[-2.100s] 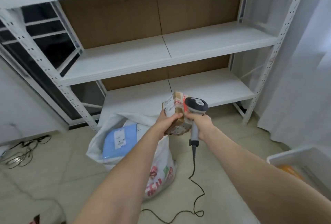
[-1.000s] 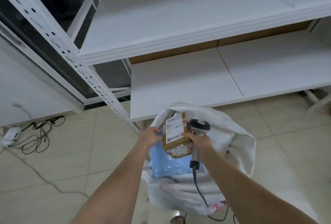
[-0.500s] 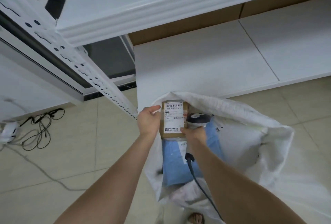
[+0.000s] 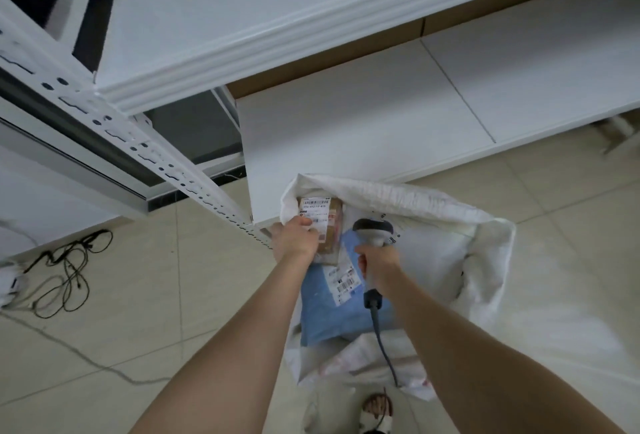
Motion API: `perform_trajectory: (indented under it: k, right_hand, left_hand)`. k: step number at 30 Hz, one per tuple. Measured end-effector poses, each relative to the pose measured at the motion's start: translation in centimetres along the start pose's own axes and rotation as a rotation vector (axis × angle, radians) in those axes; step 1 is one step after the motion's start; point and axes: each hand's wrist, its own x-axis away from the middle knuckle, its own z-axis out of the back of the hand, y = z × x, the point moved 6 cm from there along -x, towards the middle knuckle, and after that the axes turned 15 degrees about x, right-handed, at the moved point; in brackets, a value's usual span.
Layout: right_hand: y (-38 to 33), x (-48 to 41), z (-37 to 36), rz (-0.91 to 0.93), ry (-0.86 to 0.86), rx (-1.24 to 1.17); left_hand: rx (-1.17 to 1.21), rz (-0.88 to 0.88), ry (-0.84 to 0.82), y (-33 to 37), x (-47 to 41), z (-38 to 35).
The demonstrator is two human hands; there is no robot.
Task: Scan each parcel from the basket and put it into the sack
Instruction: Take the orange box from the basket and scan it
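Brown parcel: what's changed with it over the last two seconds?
The brown parcel was carried from in front of the shelves down into the mouth of the sack. The left hand still grips it; the right hand still holds the scanner.

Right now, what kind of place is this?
Probably a parcel sorting or storage room: white metal shelving, a white sack holding labelled parcels, and a corded barcode scanner in the right hand.
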Motion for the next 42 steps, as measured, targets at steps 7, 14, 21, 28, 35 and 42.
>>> perform_trajectory:
  k: [7,14,21,28,35,42]
  right_hand:
    - [-2.9,9.0,8.1,0.157,-0.041,-0.089]
    - [-1.6,17.9,21.1,0.253,-0.042,-0.296]
    - [4.6,27.0,38.6,0.28,0.134,-0.54]
    - [10.7,32.0,53.3,0.291,0.285,-0.753]
    - [13.7,31.4,65.2,0.266,0.426,-0.933]
    - [12.8,26.6,77.4,0.2,0.46,-1.003]
  left_hand:
    - [-0.148,-0.037,-0.032,6.5,6.5,-1.2]
    - [-0.125,-0.206,-0.225,15.4,18.4,-8.2]
    - [-0.138,-0.419,-0.367,23.4,35.4,-18.6]
    - [-0.136,-0.586,-0.534,28.7,49.5,-29.3]
    - [-0.178,-0.673,-0.657,33.6,56.0,-40.7]
    - [-0.235,-0.705,-0.798,40.7,59.5,-55.1]
